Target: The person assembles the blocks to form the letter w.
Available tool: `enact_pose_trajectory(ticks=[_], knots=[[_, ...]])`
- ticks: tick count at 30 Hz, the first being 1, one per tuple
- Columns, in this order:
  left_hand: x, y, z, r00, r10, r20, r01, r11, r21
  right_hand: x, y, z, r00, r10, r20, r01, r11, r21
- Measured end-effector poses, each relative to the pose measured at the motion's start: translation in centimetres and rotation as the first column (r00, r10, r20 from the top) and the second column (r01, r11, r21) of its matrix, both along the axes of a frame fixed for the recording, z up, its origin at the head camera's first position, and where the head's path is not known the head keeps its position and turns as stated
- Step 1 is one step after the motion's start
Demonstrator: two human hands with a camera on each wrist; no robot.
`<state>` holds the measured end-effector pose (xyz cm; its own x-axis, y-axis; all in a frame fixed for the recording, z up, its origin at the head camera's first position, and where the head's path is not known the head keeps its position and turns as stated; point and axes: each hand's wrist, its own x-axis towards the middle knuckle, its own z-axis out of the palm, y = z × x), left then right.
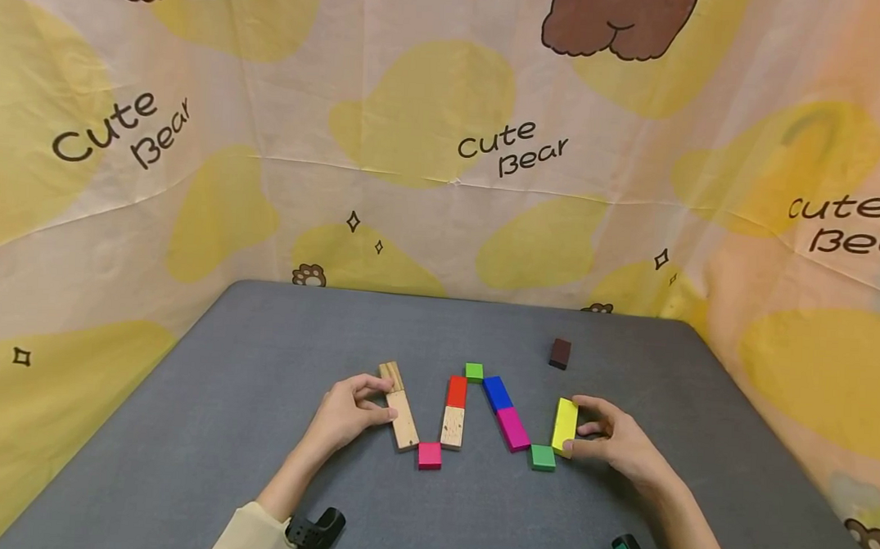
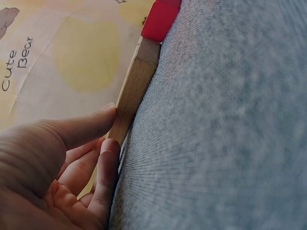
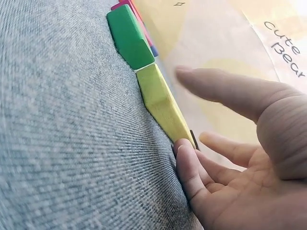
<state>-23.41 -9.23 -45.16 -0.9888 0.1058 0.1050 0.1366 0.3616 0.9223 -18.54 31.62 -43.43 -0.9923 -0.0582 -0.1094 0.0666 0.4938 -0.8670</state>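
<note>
Wooden blocks lie in a zigzag on the grey table. My left hand [image 1: 348, 410] touches the outer side of the leftmost pair, a grooved wooden block [image 1: 391, 375] and a plain wooden block [image 1: 403, 421]. The left wrist view shows its thumb against a wooden block's edge. At the other end, my right hand [image 1: 617, 442] is beside a yellow block [image 1: 565, 426]. A finger touches that block's far end in the right wrist view, while the thumb stands off its surface. A green block [image 1: 542, 457] adjoins the yellow one; a pinkish-red block [image 1: 429, 456] adjoins the plain wooden one.
Between the hands lie a red block [image 1: 457, 391], a speckled wooden block [image 1: 452, 428], a light green block [image 1: 474, 373], a blue block [image 1: 498, 393] and a magenta block [image 1: 513, 429]. A dark brown block [image 1: 560, 353] lies apart behind them. A printed cloth [image 1: 427, 225] hangs behind the table.
</note>
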Motion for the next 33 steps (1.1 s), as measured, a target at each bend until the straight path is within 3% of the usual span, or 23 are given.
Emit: enact_pose_trajectory(ticks=[10,25,29,33], knots=[[0.0,0.0,-0.1,1.0,0.008,0.0,-0.008,1.0,-0.009,0.2,0.3,0.1,0.998,-0.057,0.001,0.057,0.998,-0.029],[0.0,0.0,-0.2,1.0,-0.006,0.011,0.006,1.0,0.0,0.1,0.7,0.4,0.972,-0.197,-0.128,0.185,0.978,-0.1],[-0.1,0.0,-0.1,1.0,-0.013,0.012,0.013,1.0,-0.004,-1.0,1.2,1.2,0.966,-0.15,-0.213,0.14,0.988,-0.06],[-0.1,0.0,-0.1,1.0,-0.002,0.011,0.002,1.0,-0.009,-3.6,2.3,2.6,0.963,-0.085,-0.256,0.093,0.995,0.019]])
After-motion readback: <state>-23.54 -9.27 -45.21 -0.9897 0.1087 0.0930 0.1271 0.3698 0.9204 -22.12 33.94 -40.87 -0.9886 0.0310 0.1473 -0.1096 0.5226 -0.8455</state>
